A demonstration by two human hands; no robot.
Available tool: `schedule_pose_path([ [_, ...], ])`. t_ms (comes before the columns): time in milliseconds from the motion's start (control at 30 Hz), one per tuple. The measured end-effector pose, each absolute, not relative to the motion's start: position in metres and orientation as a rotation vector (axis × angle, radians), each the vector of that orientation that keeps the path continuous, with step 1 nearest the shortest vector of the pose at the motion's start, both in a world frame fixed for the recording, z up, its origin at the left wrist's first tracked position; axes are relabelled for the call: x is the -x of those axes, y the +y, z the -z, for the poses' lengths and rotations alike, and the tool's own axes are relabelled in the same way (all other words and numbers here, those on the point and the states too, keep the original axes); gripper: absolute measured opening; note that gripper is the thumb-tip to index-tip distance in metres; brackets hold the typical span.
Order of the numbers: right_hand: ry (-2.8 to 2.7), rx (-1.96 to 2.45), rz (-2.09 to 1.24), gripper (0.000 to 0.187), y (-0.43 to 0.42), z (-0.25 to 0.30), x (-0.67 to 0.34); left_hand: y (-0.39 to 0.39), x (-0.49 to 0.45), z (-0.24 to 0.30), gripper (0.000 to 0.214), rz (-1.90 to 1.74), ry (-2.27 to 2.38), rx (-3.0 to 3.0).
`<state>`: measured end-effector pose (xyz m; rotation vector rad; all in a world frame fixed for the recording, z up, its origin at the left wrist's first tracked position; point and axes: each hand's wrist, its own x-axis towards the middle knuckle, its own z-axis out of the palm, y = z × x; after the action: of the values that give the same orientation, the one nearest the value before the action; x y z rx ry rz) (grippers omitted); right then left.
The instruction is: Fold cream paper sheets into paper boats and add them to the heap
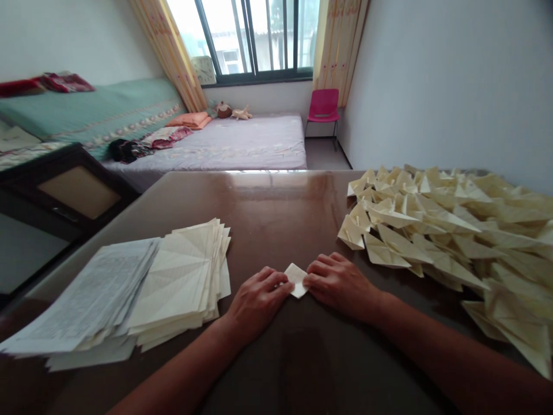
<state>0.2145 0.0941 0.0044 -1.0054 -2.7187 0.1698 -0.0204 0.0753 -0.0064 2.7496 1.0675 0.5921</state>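
A: Main item?
B: Small folded paper piece [296,278], one, cream, corner pointing up, on the table just below frame centre.

A: Hands?
B: Two. Left hand [260,297] mostly closed, fingers curled, thumb and fingers on the piece's left corner. Right hand [343,285] same, fingers bent, tips holding the right corner.

A: Room around it?
B: Glossy brown tabletop [276,222] runs from the piece up to the far edge, mid-frame; more of it between the forearms, bottom centre. Left hand is near the creased sheets; right hand sits near the heap.

A: Edges, counts?
B: Left of frame, two stacks side by side: creased cream sheets [177,282], printed sheets [103,291], edges ragged, sheets too many to count. Right: one heap of folded paper shapes [432,213], dozens, overlapping, running past the right border.

A: Beyond the table?
B: One bed [259,141] upper middle, one pink chair [324,106] right of it, one dark cabinet [64,190] at left, one window [254,40] at top, two curtains [339,46].
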Motion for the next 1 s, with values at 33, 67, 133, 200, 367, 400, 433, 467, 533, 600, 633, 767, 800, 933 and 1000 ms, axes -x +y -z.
schedule_pose_path([
  [33, -2.707, 1.018, -0.222, 0.019, 0.095, -0.004, -0.215, 0.076, 0.020, 0.007, 0.022, -0.586, 1.087, -2.713],
  [67, -2.678, 1.042, -0.289, 0.020, 0.096, -0.003, -0.216, 0.077, 0.020, 0.007, 0.023, -0.594, 1.122, -2.661],
  [133, -2.585, 1.106, -0.439, 0.021, 0.098, 0.000, -0.215, 0.080, 0.020, 0.008, 0.023, -0.627, 1.209, -2.539],
  [200, -2.483, 1.191, -0.530, 0.019, 0.099, 0.003, -0.212, 0.082, 0.019, 0.010, 0.025, -0.658, 1.283, -2.427],
  [367, -2.380, 1.388, -0.500, 0.013, 0.095, 0.006, -0.201, 0.086, 0.018, 0.016, 0.039, -0.683, 1.366, -2.339],
  [400, -2.376, 1.410, -0.491, 0.012, 0.094, 0.005, -0.199, 0.086, 0.018, 0.017, 0.038, -0.674, 1.377, -2.350],
  [433, -2.375, 1.426, -0.485, 0.011, 0.093, 0.005, -0.198, 0.086, 0.018, 0.018, 0.037, -0.662, 1.389, -2.364],
  [467, -2.377, 1.437, -0.480, 0.011, 0.093, 0.004, -0.198, 0.086, 0.018, 0.019, 0.036, -0.656, 1.401, -2.381],
  [533, -2.389, 1.443, -0.463, 0.014, 0.092, 0.003, -0.197, 0.085, 0.018, 0.020, 0.032, -0.650, 1.418, -2.431],
  [600, -2.423, 1.432, -0.423, 0.020, 0.092, 0.002, -0.197, 0.083, 0.018, 0.020, 0.030, -0.633, 1.393, -2.515],
  [633, -2.453, 1.422, -0.385, 0.024, 0.091, 0.001, -0.197, 0.082, 0.018, 0.020, 0.030, -0.616, 1.360, -2.568],
  [767, -2.649, 1.329, -0.127, 0.031, 0.084, -0.001, -0.195, 0.081, 0.019, 0.016, 0.031, -0.526, 1.204, -2.776],
  [800, -2.698, 1.292, -0.055, 0.032, 0.082, -0.002, -0.194, 0.080, 0.019, 0.015, 0.032, -0.490, 1.185, -2.821],
  [933, -2.801, 1.211, 0.170, 0.039, 0.072, -0.004, -0.192, 0.073, 0.018, 0.007, 0.036, -0.244, 1.227, -2.957],
  [1000, -2.813, 1.227, 0.242, 0.040, 0.067, -0.005, -0.191, 0.068, 0.016, 0.003, 0.038, -0.121, 1.278, -2.998],
])
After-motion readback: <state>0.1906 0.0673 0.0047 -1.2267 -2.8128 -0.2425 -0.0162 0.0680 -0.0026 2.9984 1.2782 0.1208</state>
